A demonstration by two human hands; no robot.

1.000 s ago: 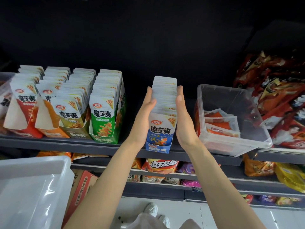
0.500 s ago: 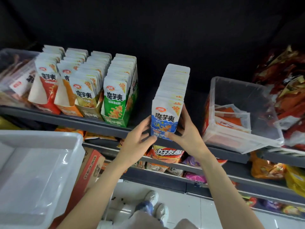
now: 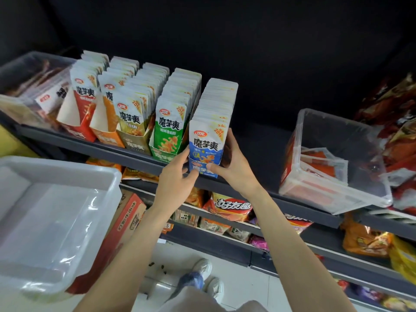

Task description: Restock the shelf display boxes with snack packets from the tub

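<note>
Shelf (image 3: 258,154): five packet boxes in a row at 11–12 o'clock, blue box (image 3: 206,154) at the row's right end, touching green box (image 3: 167,140). Bin (image 3: 333,158) at 2 o'clock, apart. Tub (image 3: 56,210) at 8 o'clock, below shelf.

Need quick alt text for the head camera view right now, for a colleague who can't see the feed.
Both hands grip the front of a blue display box packed with snack packets: left hand at its lower left corner, right hand round its right side. It stands on the dark shelf beside the green box. A white tub sits lower left.
</note>
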